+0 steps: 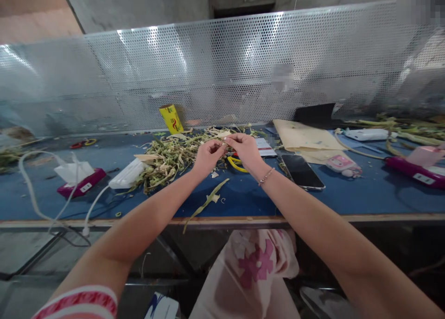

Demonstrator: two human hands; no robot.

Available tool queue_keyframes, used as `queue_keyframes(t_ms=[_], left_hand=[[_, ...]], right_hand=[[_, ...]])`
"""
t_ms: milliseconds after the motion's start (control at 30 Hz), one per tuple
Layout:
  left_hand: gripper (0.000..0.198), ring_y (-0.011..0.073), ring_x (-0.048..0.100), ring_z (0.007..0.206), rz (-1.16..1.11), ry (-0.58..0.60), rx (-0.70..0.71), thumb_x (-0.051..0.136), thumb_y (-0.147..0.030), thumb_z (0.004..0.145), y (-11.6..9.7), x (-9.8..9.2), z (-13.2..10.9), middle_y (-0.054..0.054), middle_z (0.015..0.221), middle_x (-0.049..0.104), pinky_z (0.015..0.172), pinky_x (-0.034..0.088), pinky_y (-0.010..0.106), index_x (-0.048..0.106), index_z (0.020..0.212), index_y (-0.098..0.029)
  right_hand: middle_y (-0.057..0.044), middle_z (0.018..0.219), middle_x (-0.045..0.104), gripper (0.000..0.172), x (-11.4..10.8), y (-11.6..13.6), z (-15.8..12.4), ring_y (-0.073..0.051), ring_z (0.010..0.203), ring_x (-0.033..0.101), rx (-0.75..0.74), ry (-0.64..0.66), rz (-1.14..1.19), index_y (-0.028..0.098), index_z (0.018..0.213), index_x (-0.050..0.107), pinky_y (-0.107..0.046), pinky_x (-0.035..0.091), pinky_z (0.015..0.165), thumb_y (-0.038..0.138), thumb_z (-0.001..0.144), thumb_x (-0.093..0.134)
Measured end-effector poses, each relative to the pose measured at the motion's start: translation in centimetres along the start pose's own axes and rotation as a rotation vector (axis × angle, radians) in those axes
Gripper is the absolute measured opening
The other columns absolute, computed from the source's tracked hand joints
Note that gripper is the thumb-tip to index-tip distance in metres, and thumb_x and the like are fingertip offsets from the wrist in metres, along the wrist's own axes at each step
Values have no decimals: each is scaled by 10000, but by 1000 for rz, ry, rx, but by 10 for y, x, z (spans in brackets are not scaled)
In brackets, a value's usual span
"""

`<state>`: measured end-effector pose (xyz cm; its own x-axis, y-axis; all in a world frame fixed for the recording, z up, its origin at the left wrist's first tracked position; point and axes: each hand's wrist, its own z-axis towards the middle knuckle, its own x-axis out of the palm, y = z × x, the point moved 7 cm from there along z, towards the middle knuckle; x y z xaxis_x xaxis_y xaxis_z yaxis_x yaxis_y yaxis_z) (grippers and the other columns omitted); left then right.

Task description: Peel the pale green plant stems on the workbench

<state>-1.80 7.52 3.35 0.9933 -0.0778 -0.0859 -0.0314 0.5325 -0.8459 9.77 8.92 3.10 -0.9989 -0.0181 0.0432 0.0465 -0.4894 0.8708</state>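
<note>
My left hand [209, 155] and my right hand [245, 148] meet above the blue tabletop [257, 203], fingertips pinched close together. Whatever lies between them is tiny and pale, too small to name. Behind and left of my left hand spreads a heap of dried, greenish-brown plant stalks [163, 163]. A yellow-handled tool [238, 165] lies under my right hand, mostly covered by it. Nearer the front edge, a long dry leaf strip [205, 203] rests with its tip over the edge.
A phone [301, 171], a brown paper sheet [308, 136] and a pink case [342, 165] lie to the right. Left are a white charger [127, 174], a purple power strip [81, 182] and cables. A yellow box [171, 118] leans against the perforated metal screen [225, 73].
</note>
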Motion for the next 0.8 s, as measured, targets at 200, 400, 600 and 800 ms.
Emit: queue_keyframes(t_ms=[200, 400, 600, 800], left_hand=[[218, 86, 502, 507, -116, -5, -34, 680, -345, 614, 12, -1, 2, -20, 527, 562, 542, 399, 219, 592, 673, -154], [261, 78, 475, 476, -235, 143, -127, 703, -375, 584, 11, 9, -3, -7, 513, 552, 476, 357, 204, 611, 645, -140], [257, 66, 454, 460, -254, 236, -197, 715, -356, 576, 14, 12, -4, 3, 511, 543, 464, 346, 201, 594, 585, -129], [171, 83, 499, 497, -295, 246, -251, 667, -281, 619, 16, 11, -3, 16, 543, 564, 506, 384, 208, 606, 633, -122]], right_hand=[[36, 583, 450, 269, 1, 9, -1, -93, 568, 441, -121, 73, -157, 191, 670, 448, -237, 397, 566, 441, 745, 513], [30, 542, 398, 345, 12, 19, -9, -99, 543, 374, -243, 383, -364, 186, 561, 404, -242, 323, 561, 402, 828, 381], [40, 510, 344, 348, 14, 21, -11, -91, 504, 322, -254, 468, -384, 189, 537, 370, -234, 283, 532, 366, 836, 356], [44, 504, 316, 329, 15, 18, -10, -81, 482, 290, -233, 482, -438, 190, 526, 321, -236, 251, 512, 327, 823, 356]])
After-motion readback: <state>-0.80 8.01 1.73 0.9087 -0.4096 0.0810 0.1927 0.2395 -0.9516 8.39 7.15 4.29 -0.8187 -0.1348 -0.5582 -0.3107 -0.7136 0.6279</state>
